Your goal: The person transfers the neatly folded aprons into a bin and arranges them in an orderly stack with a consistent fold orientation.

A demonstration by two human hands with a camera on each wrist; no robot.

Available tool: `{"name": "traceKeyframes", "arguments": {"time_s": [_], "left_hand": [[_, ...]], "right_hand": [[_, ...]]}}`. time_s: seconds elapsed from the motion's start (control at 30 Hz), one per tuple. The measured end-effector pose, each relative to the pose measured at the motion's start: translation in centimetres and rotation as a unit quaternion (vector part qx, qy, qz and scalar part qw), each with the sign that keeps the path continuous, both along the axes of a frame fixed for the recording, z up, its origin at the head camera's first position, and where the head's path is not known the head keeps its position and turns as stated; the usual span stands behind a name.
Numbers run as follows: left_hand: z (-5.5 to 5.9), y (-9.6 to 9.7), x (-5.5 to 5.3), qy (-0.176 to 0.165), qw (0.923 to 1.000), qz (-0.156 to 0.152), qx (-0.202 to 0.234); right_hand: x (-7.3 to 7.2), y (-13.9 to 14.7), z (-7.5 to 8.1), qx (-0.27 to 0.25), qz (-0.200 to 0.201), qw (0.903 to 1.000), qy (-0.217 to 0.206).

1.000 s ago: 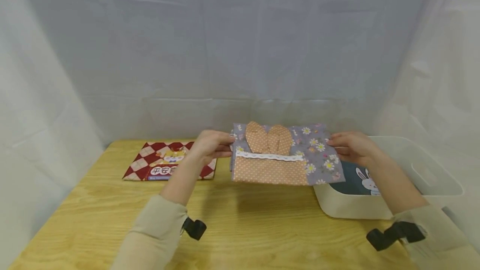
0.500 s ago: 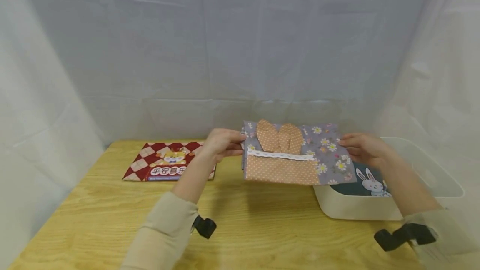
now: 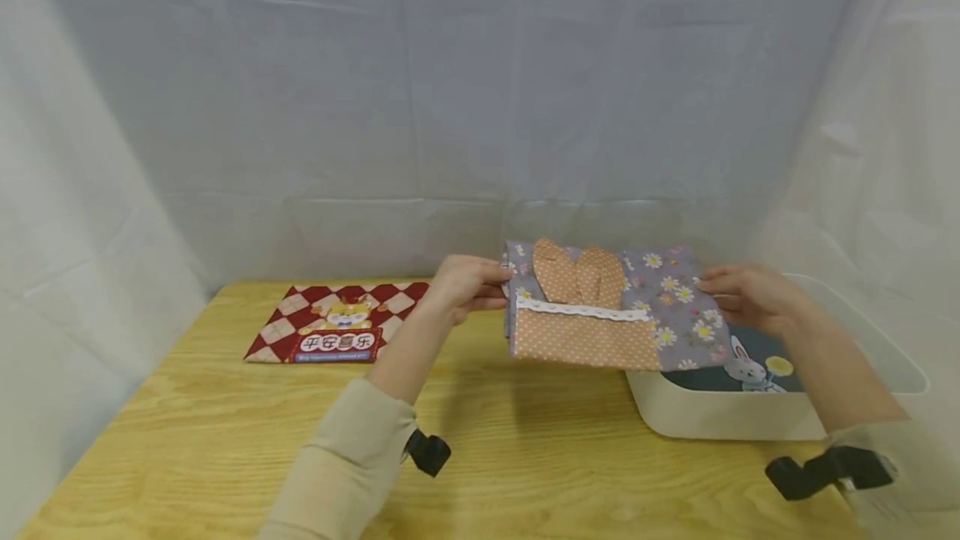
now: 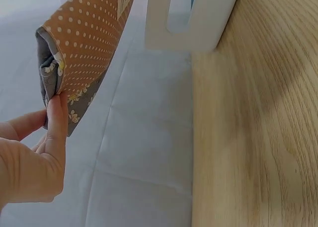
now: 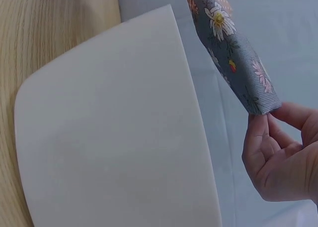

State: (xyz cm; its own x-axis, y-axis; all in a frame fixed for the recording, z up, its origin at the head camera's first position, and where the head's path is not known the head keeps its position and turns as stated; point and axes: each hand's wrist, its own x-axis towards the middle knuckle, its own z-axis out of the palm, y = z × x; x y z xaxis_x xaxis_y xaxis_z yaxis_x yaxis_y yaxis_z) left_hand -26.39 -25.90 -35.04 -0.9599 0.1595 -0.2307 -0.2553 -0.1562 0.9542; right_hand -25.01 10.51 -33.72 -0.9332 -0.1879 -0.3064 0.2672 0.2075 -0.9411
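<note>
Both hands hold up a folded floral cloth, grey-purple with daisies, bearing an orange polka-dot pocket with white lace trim and two ear-shaped flaps. My left hand pinches its left edge between thumb and fingers; the folded layers show in the left wrist view. At the opposite edge, my right hand pinches a corner. The cloth hangs above the table, its right end overlapping the rim of a cream bin in the head view. Inside the bin lies a dark green item with a white rabbit print.
A red and beige diamond-patterned folded piece with a cartoon animal and Chinese characters lies at the table's back left. The wooden table ends at a pale curtain behind, with more curtain on both sides.
Both hands have moved to the right together, carrying the floral cloth further over the bin's left side. More of the red diamond-patterned piece shows. The bin has stayed in place.
</note>
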Motion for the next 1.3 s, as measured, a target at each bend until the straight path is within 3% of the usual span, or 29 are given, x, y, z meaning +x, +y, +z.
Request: {"name": "traceKeyframes", "arguments": {"time_s": [0.27, 0.47, 0.73, 1.3], "left_hand": [[-0.19, 0.02, 0.02, 0.003, 1.0000, -0.003, 0.005], [-0.16, 0.11, 0.06, 0.007, 0.9999, -0.003, 0.012], [-0.09, 0.22, 0.16, 0.006, 0.9998, -0.009, 0.018], [-0.06, -0.14, 0.03, 0.002, 0.9996, -0.005, 0.028]], "right_hand": [[-0.14, 0.22, -0.44, -0.007, -0.007, 0.9999, -0.011], [-0.18, 0.79, -0.79, 0.056, 0.012, 0.9984, -0.002], [-0.03, 0.99, -0.88, 0.007, -0.005, 1.0000, -0.004], [0.03, 0.27, -0.47, 0.026, 0.006, 0.9996, 0.013]]}}
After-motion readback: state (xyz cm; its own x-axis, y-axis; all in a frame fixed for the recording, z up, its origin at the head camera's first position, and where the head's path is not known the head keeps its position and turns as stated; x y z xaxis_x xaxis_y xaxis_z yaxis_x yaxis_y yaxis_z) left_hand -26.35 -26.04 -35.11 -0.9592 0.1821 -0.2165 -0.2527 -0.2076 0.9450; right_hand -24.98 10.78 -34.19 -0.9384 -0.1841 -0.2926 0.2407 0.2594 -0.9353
